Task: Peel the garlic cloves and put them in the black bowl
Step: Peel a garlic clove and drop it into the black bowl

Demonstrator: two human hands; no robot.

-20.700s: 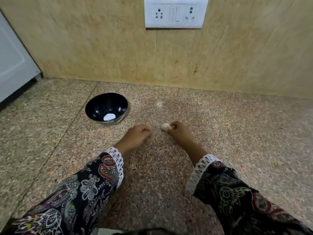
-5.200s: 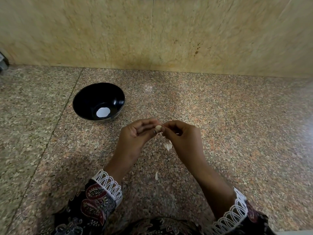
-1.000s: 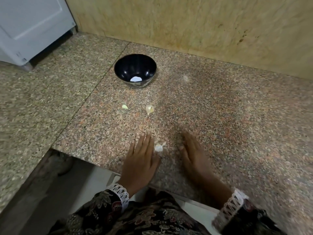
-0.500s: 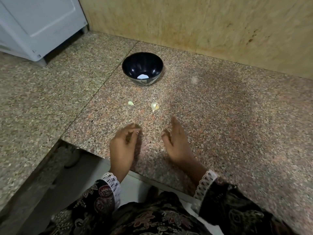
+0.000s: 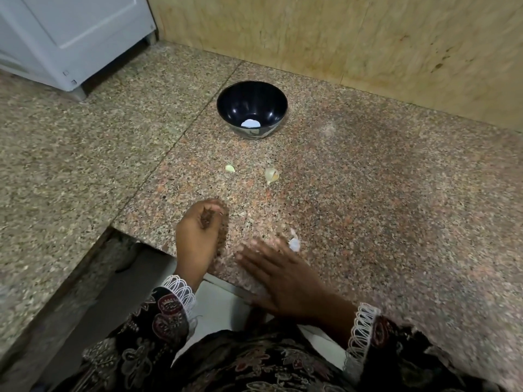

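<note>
So right now the left hand [image 5: 199,239] is at the near edge of the table [image 5: 396,193], fingers curled into a loose cup. Can't tell if there's anything inside, too dark in there. The right hand [image 5: 285,275] is flat and spread just beside it, a bit motion-blurred, fingertips nearly touching a scrap of white papery skin [image 5: 294,244].

The garlic: one clove [image 5: 272,174] and a smaller piece [image 5: 230,168] sit out in the middle of the table, between the hands and the black bowl [image 5: 252,108], which is further back toward the wall. There's a pale spot in the bottom of the bowl; could be a reflection rather than a clove, honestly hard to say.

Handling-wise, I'd guess these are feather-light and firm, with dry flaky skin that slides on polished stone. Pinch a clove across its fat middle with thumb and fingertip, then tear the skin from the pointy tip. Peeled ones get a bit tacky, so not hard to drop in.

No brands, labels or writing readable anywhere.
</note>
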